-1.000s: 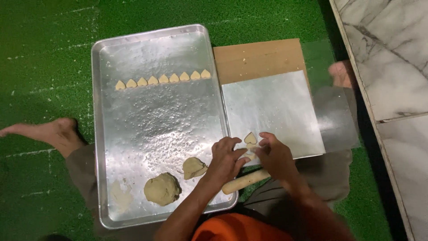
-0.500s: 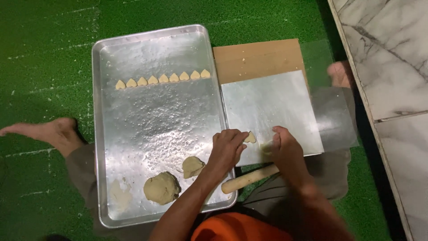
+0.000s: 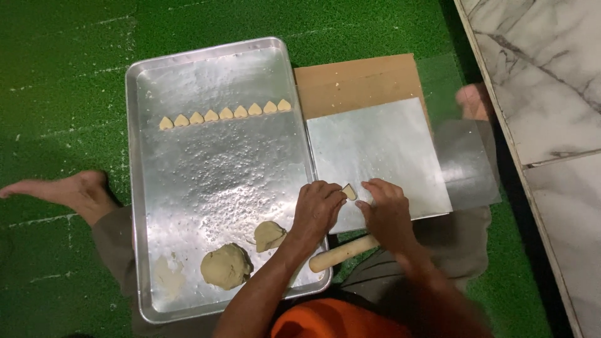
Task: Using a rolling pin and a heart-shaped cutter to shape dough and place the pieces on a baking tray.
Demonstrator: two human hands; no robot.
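Pale dough piece (image 3: 349, 191) pinched between left hand (image 3: 318, 209), right hand (image 3: 388, 209) fingertips.

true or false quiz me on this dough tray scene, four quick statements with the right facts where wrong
1. A row of heart-shaped dough pieces lies across the metal tray. True.
2. The left hand and right hand hold a small dough piece between them. True.
3. The rolling pin lies on the tray's far end. False: it lies near the person, beside the tray's near corner.
4. The big dough lump sits on the foil-covered board. False: it sits in the tray.
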